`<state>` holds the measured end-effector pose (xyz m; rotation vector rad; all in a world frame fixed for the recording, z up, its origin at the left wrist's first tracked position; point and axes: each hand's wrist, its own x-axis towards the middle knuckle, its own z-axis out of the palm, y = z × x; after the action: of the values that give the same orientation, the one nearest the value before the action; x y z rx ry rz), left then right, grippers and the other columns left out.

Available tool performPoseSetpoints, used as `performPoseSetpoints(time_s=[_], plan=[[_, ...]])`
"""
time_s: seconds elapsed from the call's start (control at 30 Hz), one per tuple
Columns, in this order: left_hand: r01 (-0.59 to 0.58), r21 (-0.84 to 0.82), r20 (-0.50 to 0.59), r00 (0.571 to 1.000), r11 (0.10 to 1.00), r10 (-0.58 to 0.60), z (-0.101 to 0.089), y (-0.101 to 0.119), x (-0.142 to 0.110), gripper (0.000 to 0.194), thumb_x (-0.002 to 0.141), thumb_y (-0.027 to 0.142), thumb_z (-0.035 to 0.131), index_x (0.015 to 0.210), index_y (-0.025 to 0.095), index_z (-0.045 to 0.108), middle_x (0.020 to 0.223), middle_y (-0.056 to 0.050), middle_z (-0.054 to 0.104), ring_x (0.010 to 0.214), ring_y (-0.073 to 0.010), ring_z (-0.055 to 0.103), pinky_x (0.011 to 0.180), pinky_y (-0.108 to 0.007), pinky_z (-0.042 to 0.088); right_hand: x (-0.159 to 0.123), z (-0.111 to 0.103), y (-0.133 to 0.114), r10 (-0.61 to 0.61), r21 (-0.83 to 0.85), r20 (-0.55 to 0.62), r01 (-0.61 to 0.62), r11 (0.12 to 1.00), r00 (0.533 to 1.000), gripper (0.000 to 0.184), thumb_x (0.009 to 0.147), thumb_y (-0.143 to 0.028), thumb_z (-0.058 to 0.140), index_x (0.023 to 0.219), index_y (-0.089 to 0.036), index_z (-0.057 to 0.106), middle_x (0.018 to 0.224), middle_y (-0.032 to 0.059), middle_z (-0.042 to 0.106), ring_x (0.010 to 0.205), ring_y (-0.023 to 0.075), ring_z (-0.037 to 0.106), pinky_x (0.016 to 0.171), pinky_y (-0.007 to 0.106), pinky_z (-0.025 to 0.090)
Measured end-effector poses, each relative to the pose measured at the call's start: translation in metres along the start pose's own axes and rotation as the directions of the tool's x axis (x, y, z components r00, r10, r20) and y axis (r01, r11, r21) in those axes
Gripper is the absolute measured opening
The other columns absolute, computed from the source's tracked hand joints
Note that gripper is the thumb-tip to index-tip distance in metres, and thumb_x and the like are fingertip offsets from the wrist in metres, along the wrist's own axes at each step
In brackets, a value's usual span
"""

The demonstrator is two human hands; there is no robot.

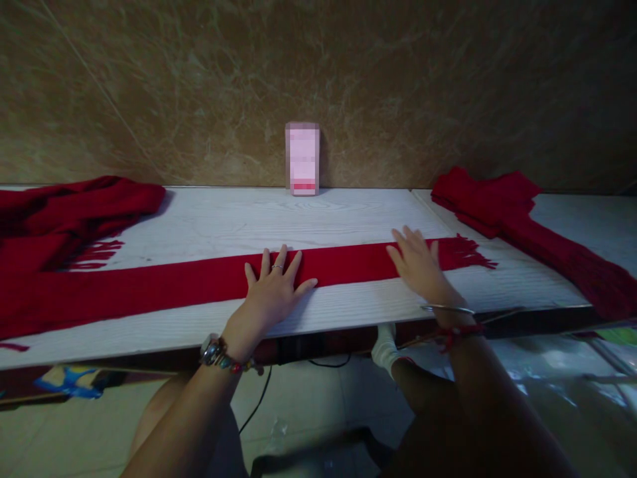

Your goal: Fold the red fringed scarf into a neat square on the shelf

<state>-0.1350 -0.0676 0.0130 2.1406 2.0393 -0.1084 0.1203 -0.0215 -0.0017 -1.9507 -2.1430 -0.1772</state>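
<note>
A long red scarf (164,289), folded to a narrow strip, lies across the white wood-grain table (239,219). Its fringed end points right; its left part runs out of view. My left hand (275,287) rests on the strip near the middle with fingers spread. Toward the fringe, my right hand (417,262) is over the scarf, fingers apart and slightly blurred; whether it presses down I cannot tell. Neither hand grips the cloth.
A phone (303,159) with a pixelated screen leans on the brown marbled wall (209,86). Another red scarf (79,209) is bunched at left, and a red fringed scarf (517,212) lies at right. Below the table edge are a dark cable (259,398) and a clear plastic-like sheet (552,378).
</note>
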Motion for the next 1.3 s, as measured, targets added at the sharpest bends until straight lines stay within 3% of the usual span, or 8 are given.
performPoseSetpoints(time_s=[0.13,0.3,0.57,0.83,1.0,1.1,1.2,1.3], plan=[[0.009,-0.002,-0.015,1.0,1.0,-0.009,-0.001,-0.002,-0.001,0.064,0.091,0.057,0.021,0.146,0.025,0.021,0.155,-0.009,0.011,0.138,-0.0416,0.009,0.101,-0.069,0.021,-0.009,-0.003,-0.07,-0.32,0.116,0.112,0.307,0.945,0.941,0.051,0.094,-0.04,0.03,0.14,-0.019,0.039,0.151,0.0103,0.031,0.139,0.0297,0.023,0.108,0.059,0.021],[0.043,0.003,-0.011,0.999,0.999,-0.043,-0.001,-0.011,-0.004,0.061,0.093,0.054,0.022,0.146,0.025,0.021,0.154,-0.009,0.011,0.138,-0.0413,0.009,0.101,-0.07,0.02,-0.013,-0.009,-0.115,-0.415,0.163,0.132,0.393,0.905,0.9,0.051,0.094,-0.038,0.034,0.14,-0.016,0.038,0.15,0.0118,0.032,0.138,0.0299,0.023,0.109,0.057,0.021],[0.156,-0.008,0.028,0.987,0.988,-0.156,-0.005,-0.045,-0.014,0.06,0.093,0.051,0.022,0.147,0.025,0.018,0.155,-0.007,0.007,0.139,-0.0403,0.008,0.101,-0.07,0.019,-0.008,0.002,-0.122,-0.446,0.163,0.198,0.42,0.893,0.873,0.05,0.095,-0.036,0.031,0.141,-0.018,0.037,0.15,0.0085,0.031,0.138,0.0283,0.025,0.109,0.056,0.023],[0.295,-0.021,0.015,0.955,0.955,-0.295,-0.005,-0.096,-0.028,0.057,0.094,0.047,0.021,0.147,0.027,0.019,0.156,-0.006,0.006,0.14,-0.0383,0.007,0.102,-0.07,0.017,-0.006,0.006,-0.097,-0.418,0.117,0.216,0.402,0.908,0.883,0.048,0.094,-0.033,0.032,0.141,-0.022,0.038,0.15,0.0065,0.032,0.137,0.0259,0.027,0.109,0.052,0.026],[0.368,-0.045,-0.022,0.929,0.929,-0.369,-0.002,-0.129,-0.037,0.058,0.093,0.049,0.02,0.147,0.027,0.019,0.156,-0.007,0.008,0.14,-0.0383,0.008,0.102,-0.069,0.017,0.001,0.005,-0.09,-0.364,0.113,0.224,0.347,0.931,0.904,0.048,0.094,-0.031,0.033,0.139,-0.02,0.04,0.148,0.0097,0.035,0.136,0.0288,0.029,0.106,0.056,0.029],[0.407,-0.074,-0.051,0.91,0.91,-0.411,-0.002,-0.144,-0.042,0.061,0.091,0.053,0.02,0.146,0.027,0.021,0.155,-0.008,0.01,0.14,-0.0391,0.008,0.102,-0.069,0.017,0.004,-0.002,-0.11,-0.43,0.143,0.152,0.41,0.901,0.89,0.048,0.093,-0.032,0.037,0.139,-0.017,0.041,0.149,0.011,0.033,0.137,0.0295,0.026,0.108,0.057,0.026],[0.447,-0.092,-0.033,0.892,0.89,-0.452,-0.006,-0.155,-0.047,0.061,0.091,0.053,0.021,0.146,0.027,0.022,0.155,-0.01,0.01,0.139,-0.0401,0.008,0.103,-0.067,0.018,0.002,-0.009,-0.146,-0.567,0.222,0.062,0.543,0.81,0.821,0.05,0.093,-0.036,0.037,0.14,-0.019,0.039,0.15,0.0081,0.03,0.139,0.0264,0.022,0.109,0.053,0.025],[0.484,-0.083,-0.022,0.873,0.871,-0.487,-0.009,-0.167,-0.052,0.062,0.091,0.052,0.02,0.147,0.024,0.021,0.155,-0.012,0.01,0.139,-0.0407,0.009,0.104,-0.064,0.02,-0.004,-0.009,-0.181,-0.654,0.245,0.088,0.62,0.745,0.751,0.052,0.094,-0.038,0.037,0.141,-0.017,0.036,0.151,0.008,0.029,0.14,0.0248,0.02,0.111,0.05,0.024]])
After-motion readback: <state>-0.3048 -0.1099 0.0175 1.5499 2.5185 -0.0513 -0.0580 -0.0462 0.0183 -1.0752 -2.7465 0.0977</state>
